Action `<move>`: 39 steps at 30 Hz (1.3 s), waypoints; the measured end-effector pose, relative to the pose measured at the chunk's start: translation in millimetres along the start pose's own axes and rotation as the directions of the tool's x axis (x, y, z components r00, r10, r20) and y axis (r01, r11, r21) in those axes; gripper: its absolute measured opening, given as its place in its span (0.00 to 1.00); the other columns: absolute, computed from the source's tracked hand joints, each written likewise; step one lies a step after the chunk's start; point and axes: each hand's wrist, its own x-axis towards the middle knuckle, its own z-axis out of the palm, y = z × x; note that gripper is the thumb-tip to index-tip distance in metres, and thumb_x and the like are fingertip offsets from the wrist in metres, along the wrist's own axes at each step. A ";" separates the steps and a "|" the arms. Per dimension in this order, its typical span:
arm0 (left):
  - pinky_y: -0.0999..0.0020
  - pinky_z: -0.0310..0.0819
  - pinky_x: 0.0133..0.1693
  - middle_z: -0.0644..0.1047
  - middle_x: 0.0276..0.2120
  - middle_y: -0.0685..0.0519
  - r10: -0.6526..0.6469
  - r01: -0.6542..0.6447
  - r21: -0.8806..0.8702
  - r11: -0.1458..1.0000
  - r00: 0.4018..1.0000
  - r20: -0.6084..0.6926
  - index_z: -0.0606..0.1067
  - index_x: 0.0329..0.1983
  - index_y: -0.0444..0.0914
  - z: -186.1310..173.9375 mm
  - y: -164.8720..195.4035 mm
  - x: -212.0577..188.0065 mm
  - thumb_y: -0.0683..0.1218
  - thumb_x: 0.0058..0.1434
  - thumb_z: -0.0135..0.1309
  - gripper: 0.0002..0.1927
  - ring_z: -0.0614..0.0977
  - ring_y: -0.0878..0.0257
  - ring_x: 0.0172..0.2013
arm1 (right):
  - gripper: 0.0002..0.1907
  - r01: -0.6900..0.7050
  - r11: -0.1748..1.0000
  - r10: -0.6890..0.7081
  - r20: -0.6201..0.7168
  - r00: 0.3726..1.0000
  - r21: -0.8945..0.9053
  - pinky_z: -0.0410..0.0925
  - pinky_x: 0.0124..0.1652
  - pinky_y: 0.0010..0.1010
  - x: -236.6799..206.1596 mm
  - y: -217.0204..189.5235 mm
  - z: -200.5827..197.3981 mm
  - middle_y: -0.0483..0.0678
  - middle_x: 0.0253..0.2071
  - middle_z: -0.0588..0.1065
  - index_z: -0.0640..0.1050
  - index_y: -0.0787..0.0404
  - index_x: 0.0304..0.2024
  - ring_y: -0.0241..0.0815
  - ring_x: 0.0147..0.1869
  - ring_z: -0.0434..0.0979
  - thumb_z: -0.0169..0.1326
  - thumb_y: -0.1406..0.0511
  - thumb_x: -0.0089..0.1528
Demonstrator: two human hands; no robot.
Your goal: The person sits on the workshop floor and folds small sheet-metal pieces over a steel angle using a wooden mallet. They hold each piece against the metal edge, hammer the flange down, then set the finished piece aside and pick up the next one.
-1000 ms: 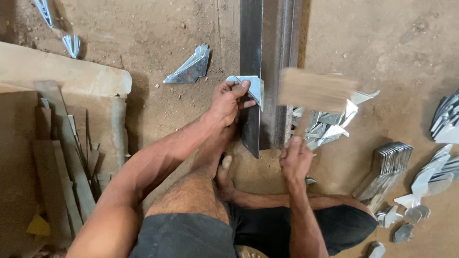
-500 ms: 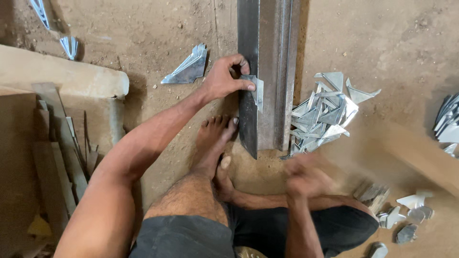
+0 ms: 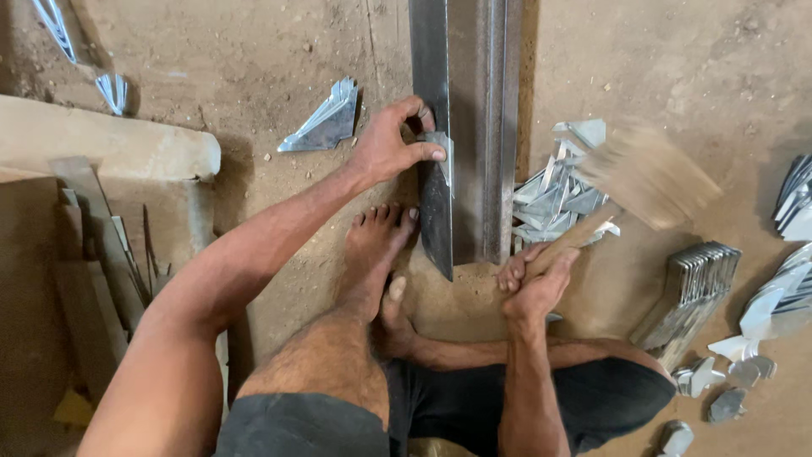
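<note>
I sit on a dirt floor with one bare foot against a long steel angle bar (image 3: 474,127) that runs away from me. My left hand (image 3: 391,144) presses a small piece of sheet metal (image 3: 443,156) against the bar's upright edge. My right hand (image 3: 533,279) grips the handle of a wooden mallet (image 3: 647,178), whose blurred head is raised to the right of the bar, above a heap of cut metal pieces (image 3: 558,199).
A folded metal piece (image 3: 326,123) lies left of the bar. A stack of bent metal plates (image 3: 698,279) and loose offcuts (image 3: 736,372) lie at the right. A pale block (image 3: 110,144) and wooden strips (image 3: 93,245) sit at the left.
The left hand has slid the sheet piece farther up along the bar. The mallet, which swung low to the right half a second ago, is raised again beside the bar.
</note>
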 end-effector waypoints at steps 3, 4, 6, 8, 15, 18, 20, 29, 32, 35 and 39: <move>0.62 0.74 0.43 0.77 0.37 0.52 -0.006 0.006 -0.022 1.000 1.000 0.030 0.71 0.40 0.36 -7.7 5.7 -0.9 0.52 0.50 0.74 0.26 0.78 0.60 0.38 | 0.22 0.151 0.640 0.036 0.226 0.973 -0.753 0.58 0.16 0.24 4.6 -1.6 -0.3 0.42 0.17 0.65 0.70 0.58 0.28 0.29 0.17 0.63 0.42 0.52 0.71; 0.60 0.73 0.43 0.76 0.36 0.50 0.063 -0.065 0.038 0.997 0.997 0.046 0.70 0.39 0.36 -10.5 9.3 -0.7 0.52 0.51 0.74 0.26 0.77 0.57 0.39 | 0.23 0.083 0.657 0.029 0.135 0.990 -0.749 0.57 0.15 0.26 4.3 -5.3 -2.1 0.42 0.17 0.65 0.70 0.59 0.28 0.30 0.16 0.63 0.42 0.52 0.72; 0.56 0.71 0.41 0.73 0.35 0.47 0.201 -0.213 0.158 0.964 0.976 0.086 0.68 0.38 0.35 -17.5 19.2 1.7 0.51 0.54 0.73 0.25 0.76 0.52 0.40 | 0.24 -0.045 0.694 0.022 -0.042 0.999 -0.719 0.56 0.11 0.29 1.4 -11.8 -4.9 0.43 0.15 0.64 0.71 0.60 0.28 0.32 0.14 0.61 0.41 0.51 0.72; 0.56 0.73 0.40 0.73 0.36 0.50 0.071 -0.112 0.151 0.982 0.965 0.253 0.67 0.36 0.36 -14.8 35.1 4.0 0.51 0.59 0.67 0.21 0.78 0.52 0.39 | 0.21 0.014 0.790 -0.041 -0.030 0.999 -0.613 0.57 0.15 0.25 -2.7 -17.0 -7.9 0.43 0.18 0.66 0.71 0.60 0.33 0.31 0.17 0.63 0.42 0.53 0.74; 0.54 0.81 0.38 0.73 0.42 0.43 0.168 -0.331 0.630 0.703 0.938 0.304 0.71 0.45 0.36 81.8 95.3 18.1 0.37 0.53 0.59 0.16 0.83 0.46 0.38 | 0.14 0.157 0.726 -0.176 0.040 0.984 -0.669 0.62 0.22 0.23 -5.1 -34.7 -11.4 0.44 0.26 0.70 0.73 0.67 0.43 0.31 0.24 0.67 0.48 0.61 0.75; 0.59 0.83 0.32 0.74 0.45 0.40 0.117 -0.307 0.726 0.615 0.946 0.301 0.71 0.46 0.32 99.5 86.8 4.4 0.36 0.46 0.60 0.22 0.84 0.47 0.37 | 0.14 0.228 0.691 -0.260 0.058 0.964 -0.686 0.61 0.21 0.22 -11.4 -47.7 -13.4 0.42 0.25 0.70 0.74 0.63 0.55 0.29 0.23 0.67 0.47 0.61 0.72; 0.58 0.83 0.32 0.75 0.43 0.40 0.073 -0.331 0.685 0.648 0.923 0.377 0.72 0.48 0.31 101.5 77.1 -4.7 0.36 0.47 0.59 0.23 0.84 0.46 0.38 | 0.16 0.358 0.674 -0.393 0.097 0.915 -0.646 0.62 0.21 0.21 -13.5 -50.6 -14.2 0.42 0.26 0.71 0.73 0.64 0.58 0.28 0.22 0.67 0.46 0.62 0.72; 0.59 0.82 0.36 0.77 0.39 0.39 0.183 -0.405 0.658 0.635 0.906 0.381 0.77 0.42 0.26 101.5 65.2 -8.8 0.36 0.52 0.57 0.14 0.84 0.47 0.40 | 0.15 0.364 0.574 -0.448 0.091 0.889 -0.734 0.62 0.28 0.28 -6.8 -35.4 -26.6 0.44 0.27 0.71 0.74 0.66 0.59 0.32 0.27 0.67 0.48 0.65 0.73; 0.59 0.82 0.35 0.77 0.40 0.38 0.177 -0.408 0.653 0.638 0.903 0.392 0.76 0.42 0.25 102.0 63.5 -9.9 0.36 0.51 0.57 0.15 0.84 0.48 0.40 | 0.17 0.445 0.364 -0.512 0.224 0.829 -0.818 0.68 0.33 0.29 -11.4 -32.8 -29.5 0.48 0.32 0.74 0.75 0.68 0.61 0.34 0.32 0.73 0.49 0.65 0.73; 0.59 0.83 0.36 0.77 0.40 0.38 0.146 -0.407 0.652 0.640 0.897 0.417 0.77 0.41 0.26 101.9 61.7 -10.3 0.37 0.51 0.57 0.14 0.83 0.47 0.41 | 0.19 0.405 0.328 -0.455 0.233 0.859 -0.853 0.71 0.31 0.29 -12.5 -29.0 -31.6 0.49 0.32 0.76 0.74 0.69 0.63 0.34 0.31 0.75 0.49 0.66 0.72; 0.60 0.83 0.35 0.77 0.40 0.37 0.150 -0.425 0.651 0.628 0.888 0.435 0.76 0.43 0.22 99.2 62.5 -8.4 0.36 0.59 0.56 0.12 0.83 0.48 0.40 | 0.22 0.403 0.414 -0.520 0.152 0.840 -0.816 0.73 0.25 0.27 -6.5 -23.9 -35.4 0.49 0.28 0.77 0.70 0.69 0.65 0.33 0.26 0.77 0.47 0.65 0.71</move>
